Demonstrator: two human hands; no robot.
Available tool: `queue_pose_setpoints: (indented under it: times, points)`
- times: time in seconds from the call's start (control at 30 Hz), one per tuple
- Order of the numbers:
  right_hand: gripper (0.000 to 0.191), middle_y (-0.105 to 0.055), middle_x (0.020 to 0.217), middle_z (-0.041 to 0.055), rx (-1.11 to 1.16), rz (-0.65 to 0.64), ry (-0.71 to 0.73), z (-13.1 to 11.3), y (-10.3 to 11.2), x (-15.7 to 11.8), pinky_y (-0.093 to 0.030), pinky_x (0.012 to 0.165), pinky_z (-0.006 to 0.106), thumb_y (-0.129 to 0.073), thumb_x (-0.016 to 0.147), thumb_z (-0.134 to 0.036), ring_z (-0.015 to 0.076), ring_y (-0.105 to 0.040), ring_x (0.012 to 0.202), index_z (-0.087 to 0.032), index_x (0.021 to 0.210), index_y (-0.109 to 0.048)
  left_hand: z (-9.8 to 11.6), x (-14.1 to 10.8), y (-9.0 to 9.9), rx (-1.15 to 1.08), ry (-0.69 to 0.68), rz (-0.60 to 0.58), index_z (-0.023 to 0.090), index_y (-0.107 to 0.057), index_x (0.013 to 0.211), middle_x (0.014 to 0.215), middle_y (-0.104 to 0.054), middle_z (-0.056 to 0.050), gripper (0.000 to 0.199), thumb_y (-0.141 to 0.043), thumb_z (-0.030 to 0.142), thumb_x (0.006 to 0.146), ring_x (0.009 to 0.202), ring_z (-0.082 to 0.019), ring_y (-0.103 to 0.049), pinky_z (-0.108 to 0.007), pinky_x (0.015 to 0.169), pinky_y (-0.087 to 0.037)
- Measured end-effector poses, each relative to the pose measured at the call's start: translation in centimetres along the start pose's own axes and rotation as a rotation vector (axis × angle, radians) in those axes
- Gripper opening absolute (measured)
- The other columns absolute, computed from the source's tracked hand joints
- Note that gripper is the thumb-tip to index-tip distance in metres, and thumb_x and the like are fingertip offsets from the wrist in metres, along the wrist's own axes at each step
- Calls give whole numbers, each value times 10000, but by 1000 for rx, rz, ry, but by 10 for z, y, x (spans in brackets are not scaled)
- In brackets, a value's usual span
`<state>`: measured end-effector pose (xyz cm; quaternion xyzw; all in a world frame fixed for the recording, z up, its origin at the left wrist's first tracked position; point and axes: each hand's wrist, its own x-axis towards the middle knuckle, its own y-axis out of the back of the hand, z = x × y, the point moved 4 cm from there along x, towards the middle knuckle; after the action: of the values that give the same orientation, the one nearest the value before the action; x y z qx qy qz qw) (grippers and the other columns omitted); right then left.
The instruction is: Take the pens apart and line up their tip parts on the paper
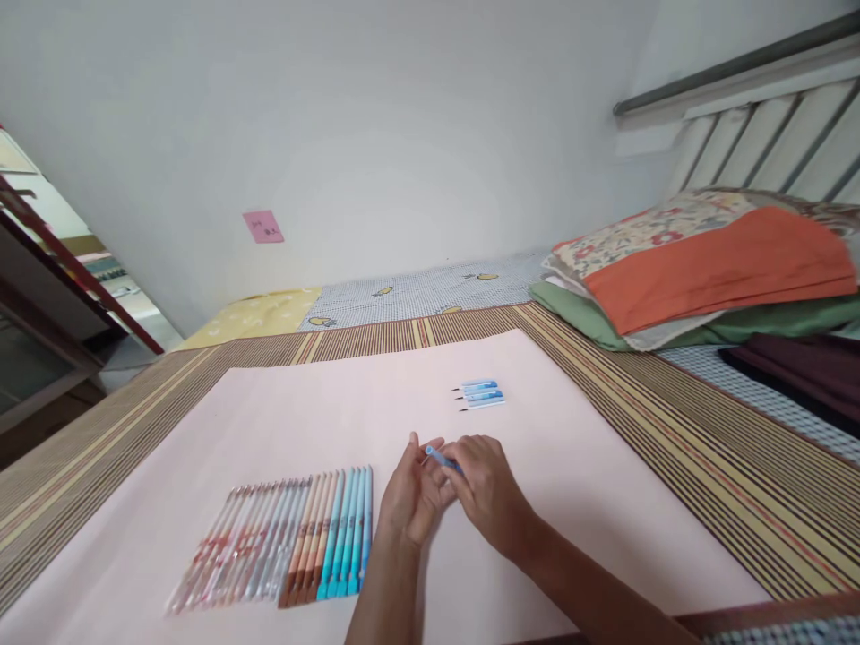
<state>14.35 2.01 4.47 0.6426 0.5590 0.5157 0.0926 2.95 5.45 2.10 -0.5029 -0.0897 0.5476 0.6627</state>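
My right hand (485, 488) is closed on a short blue pen barrel (440, 458), whose round end points up and left. My left hand (415, 493) lies beneath it, palm up, fingers loosely curled and thumb apart; the barrel's end is over its fingers. Just beyond my hands, several short blue-and-white pieces with dark pointed tips (480, 395) lie side by side on a pale pink sheet (315, 412). To the left of my left hand is a row of pens: clear ones with reddish and grey parts (238, 545), peach-and-brown ones (313, 537) and light-blue ones (347, 533).
The sheet covers a striped mat (605, 412). At the right are folded orange-and-floral bedding (712, 269) and dark cloth (799, 376). Behind are a checked cloth (417, 291), a yellow cloth (262, 315) and a wall with a pink note (263, 227).
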Motion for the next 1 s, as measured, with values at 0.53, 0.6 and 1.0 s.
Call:
queue_pose_setpoints:
  times: [0.53,0.6,1.0]
  points:
    - [271,-671,945,95,-637,-196,-33,120,22,38,-284,848,368,-471,950,-16,242,-550,892,-169,889,-685,8,6,18,50,-84,206,95,-644,926,919,-748,-144,173,-574,242,985,773,-213,-763,-252,563,-558]
    - [269,-671,947,98,-639,-200,-38,121,20,39,-281,841,366,-469,949,-12,242,-546,890,-167,898,-683,8,6,18,51,-85,208,94,-645,918,919,-748,-145,176,-573,240,985,778,-216,-764,-255,571,-559]
    - [263,-655,908,93,-650,-179,-50,131,15,40,-262,798,362,-479,963,-34,238,-525,870,-165,846,-675,7,4,16,65,-70,215,109,-647,913,915,-753,-130,178,-559,240,994,778,-207,-763,-252,569,-561]
